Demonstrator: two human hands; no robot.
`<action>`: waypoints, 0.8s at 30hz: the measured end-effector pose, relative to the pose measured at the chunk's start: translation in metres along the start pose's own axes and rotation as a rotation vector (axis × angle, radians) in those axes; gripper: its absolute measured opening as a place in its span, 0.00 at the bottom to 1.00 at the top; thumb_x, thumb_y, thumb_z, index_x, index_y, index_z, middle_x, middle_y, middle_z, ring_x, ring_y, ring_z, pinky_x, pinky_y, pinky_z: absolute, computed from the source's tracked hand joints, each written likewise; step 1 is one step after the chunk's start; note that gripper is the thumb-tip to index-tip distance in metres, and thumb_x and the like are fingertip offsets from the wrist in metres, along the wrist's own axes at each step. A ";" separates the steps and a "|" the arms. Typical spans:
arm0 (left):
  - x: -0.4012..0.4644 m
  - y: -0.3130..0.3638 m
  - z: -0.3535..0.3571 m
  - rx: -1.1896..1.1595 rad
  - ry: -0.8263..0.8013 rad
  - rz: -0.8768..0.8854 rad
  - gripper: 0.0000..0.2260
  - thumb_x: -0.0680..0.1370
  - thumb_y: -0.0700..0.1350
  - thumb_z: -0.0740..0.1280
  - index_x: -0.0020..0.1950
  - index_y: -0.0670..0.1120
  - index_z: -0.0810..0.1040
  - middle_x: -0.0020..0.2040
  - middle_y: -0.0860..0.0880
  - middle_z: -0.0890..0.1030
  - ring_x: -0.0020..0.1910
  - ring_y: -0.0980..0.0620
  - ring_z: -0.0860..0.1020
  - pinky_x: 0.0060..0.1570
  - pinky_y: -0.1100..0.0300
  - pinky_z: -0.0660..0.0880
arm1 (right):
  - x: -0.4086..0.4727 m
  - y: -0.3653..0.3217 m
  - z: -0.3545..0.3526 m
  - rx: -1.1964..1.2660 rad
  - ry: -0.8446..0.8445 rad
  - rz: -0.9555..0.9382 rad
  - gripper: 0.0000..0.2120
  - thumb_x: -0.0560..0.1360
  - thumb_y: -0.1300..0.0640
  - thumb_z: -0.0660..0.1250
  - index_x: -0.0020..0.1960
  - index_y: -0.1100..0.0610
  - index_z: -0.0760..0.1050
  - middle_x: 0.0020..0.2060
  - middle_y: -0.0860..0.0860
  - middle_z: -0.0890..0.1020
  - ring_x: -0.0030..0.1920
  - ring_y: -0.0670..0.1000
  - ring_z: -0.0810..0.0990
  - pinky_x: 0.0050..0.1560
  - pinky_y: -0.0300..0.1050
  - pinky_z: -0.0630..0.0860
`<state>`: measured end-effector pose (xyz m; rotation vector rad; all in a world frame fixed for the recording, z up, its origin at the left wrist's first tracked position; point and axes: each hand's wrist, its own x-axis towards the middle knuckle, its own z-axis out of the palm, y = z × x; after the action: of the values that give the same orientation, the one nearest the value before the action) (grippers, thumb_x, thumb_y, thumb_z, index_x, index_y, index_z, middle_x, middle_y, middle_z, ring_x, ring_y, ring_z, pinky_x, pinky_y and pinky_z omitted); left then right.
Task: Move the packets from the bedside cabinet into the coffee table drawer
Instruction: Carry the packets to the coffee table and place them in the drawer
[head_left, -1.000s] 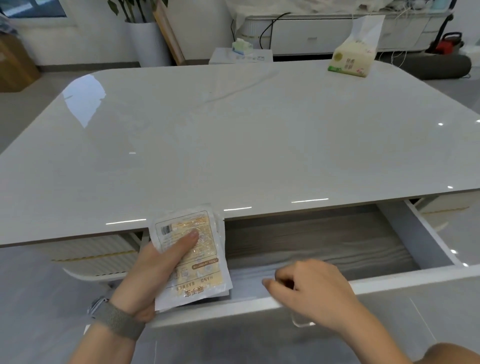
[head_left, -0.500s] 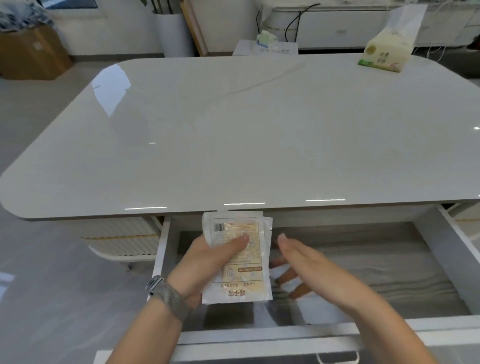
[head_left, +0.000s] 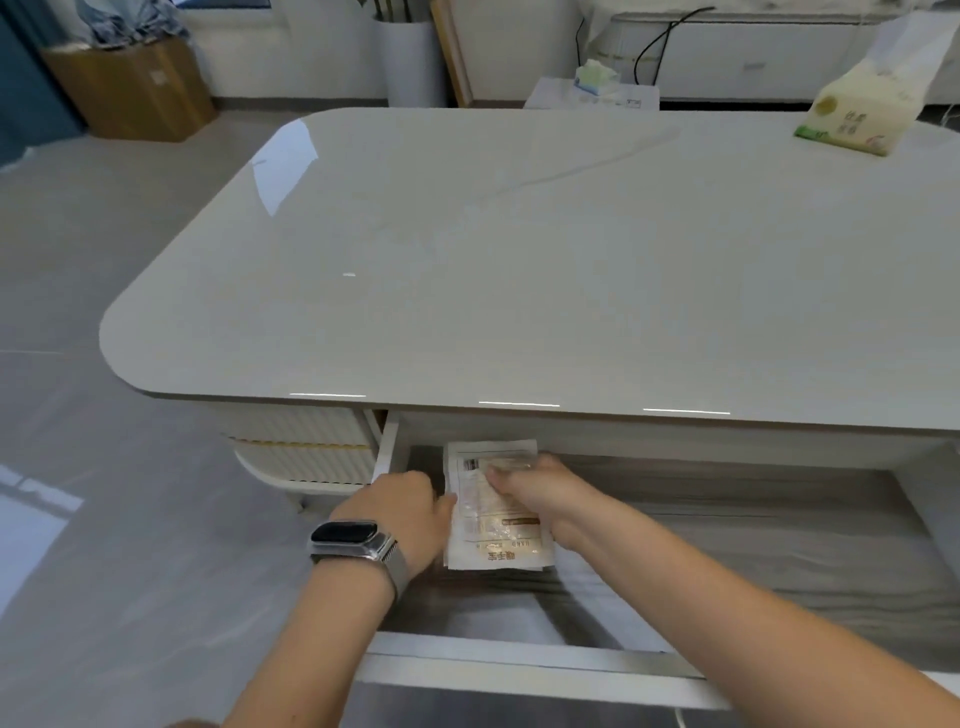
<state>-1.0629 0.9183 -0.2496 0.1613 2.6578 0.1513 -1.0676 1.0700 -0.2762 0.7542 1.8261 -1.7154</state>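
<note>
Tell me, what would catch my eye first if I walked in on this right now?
Two hands, the left hand wearing a watch and the right hand, hold a stack of packets over the left end of the open drawer. Above it spreads the glossy white coffee table, with a tissue pack at its far right corner.

both hands (head_left: 530, 491) hold packets (head_left: 493, 512) over open drawer (head_left: 779, 551).

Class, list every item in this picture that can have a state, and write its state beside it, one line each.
drawer: pulled open
packets: held over the drawer's left end by both hands
left hand: grips the packets' left edge
right hand: pinches the packets from the right
tissue pack: lying on the table's far right, tissue sticking out
</note>
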 end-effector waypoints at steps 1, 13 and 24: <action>0.001 -0.006 0.000 0.010 -0.039 0.004 0.17 0.81 0.57 0.56 0.53 0.48 0.77 0.50 0.48 0.81 0.48 0.49 0.79 0.48 0.55 0.77 | 0.008 -0.001 0.008 -0.024 -0.004 0.014 0.15 0.78 0.57 0.67 0.62 0.62 0.72 0.47 0.54 0.81 0.41 0.49 0.79 0.38 0.41 0.77; -0.014 -0.031 -0.008 -0.036 -0.137 0.151 0.12 0.81 0.52 0.61 0.58 0.47 0.77 0.56 0.49 0.80 0.55 0.51 0.77 0.56 0.57 0.74 | 0.073 0.011 0.068 -0.297 0.073 -0.031 0.14 0.79 0.53 0.57 0.61 0.58 0.72 0.56 0.56 0.78 0.53 0.53 0.78 0.53 0.48 0.77; -0.013 -0.028 -0.013 -0.068 -0.074 0.243 0.13 0.81 0.53 0.58 0.55 0.47 0.76 0.49 0.50 0.79 0.48 0.53 0.78 0.48 0.59 0.74 | -0.072 -0.021 -0.024 -0.533 -0.152 -0.394 0.09 0.76 0.50 0.68 0.54 0.52 0.78 0.50 0.51 0.82 0.45 0.46 0.81 0.44 0.37 0.76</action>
<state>-1.0597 0.8873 -0.2360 0.4586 2.5476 0.3077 -1.0307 1.0898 -0.2095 0.0471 2.2803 -1.3423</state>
